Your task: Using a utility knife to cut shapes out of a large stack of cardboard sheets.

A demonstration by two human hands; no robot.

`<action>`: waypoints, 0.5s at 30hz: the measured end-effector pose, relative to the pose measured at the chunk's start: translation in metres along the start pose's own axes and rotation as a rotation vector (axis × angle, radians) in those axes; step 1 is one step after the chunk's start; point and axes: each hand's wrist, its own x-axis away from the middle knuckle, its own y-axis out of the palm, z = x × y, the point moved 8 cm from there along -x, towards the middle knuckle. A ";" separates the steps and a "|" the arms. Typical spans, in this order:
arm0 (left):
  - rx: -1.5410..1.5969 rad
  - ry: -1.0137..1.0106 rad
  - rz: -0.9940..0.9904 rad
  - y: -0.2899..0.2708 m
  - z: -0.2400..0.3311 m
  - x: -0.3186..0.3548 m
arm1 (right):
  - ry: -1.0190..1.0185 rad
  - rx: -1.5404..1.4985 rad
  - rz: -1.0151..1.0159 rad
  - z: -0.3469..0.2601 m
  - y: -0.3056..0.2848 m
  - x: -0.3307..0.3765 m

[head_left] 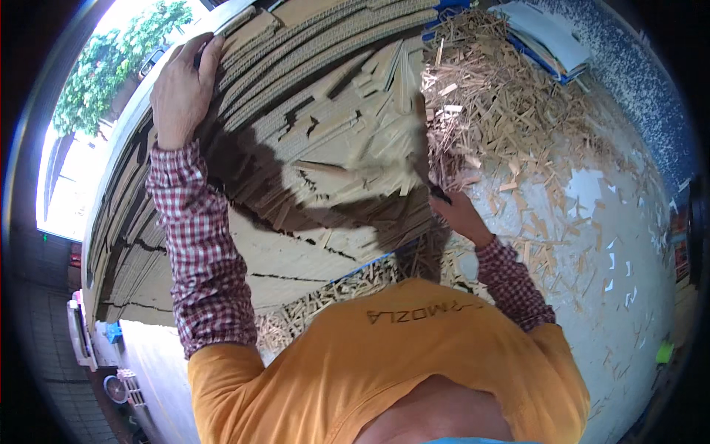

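Note:
A tall stack of corrugated cardboard sheets [288, 81] fills the middle and left, its cut edges ragged and torn. My left hand [181, 92] rests on the stack's far left edge, fingers stretched over the cardboard and holding nothing. At the stack's right side, my right hand [462, 214] is closed round the dark handle of a tool [441, 194]. A blurred, long, narrow part seems to run up from that handle along the cardboard's side; its kind cannot be made out. Loose torn flaps lie across the stack's face near the tool.
A heap of small cardboard offcuts [481, 96] lies right of the stack, with more scraps strewn over the pale floor [592, 296]. Beyond the heap is a blue-edged stack of pale sheets [543, 37]. A speckled blue surface [629, 81] borders the far right. Green foliage [96, 96] shows outside, far left.

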 end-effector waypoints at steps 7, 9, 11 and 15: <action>0.009 0.024 0.033 0.000 -0.004 -0.002 | -0.261 -0.029 -0.243 -0.153 -0.018 -0.005; 0.001 0.001 -0.018 0.007 -0.010 -0.002 | -0.211 0.052 -0.244 -0.186 -0.029 -0.029; 0.006 0.026 0.008 0.006 -0.007 -0.003 | -0.173 0.066 -0.237 -0.207 -0.036 -0.045; 0.022 0.089 0.056 0.003 -0.003 -0.004 | -0.294 0.079 -0.192 -0.214 -0.041 -0.075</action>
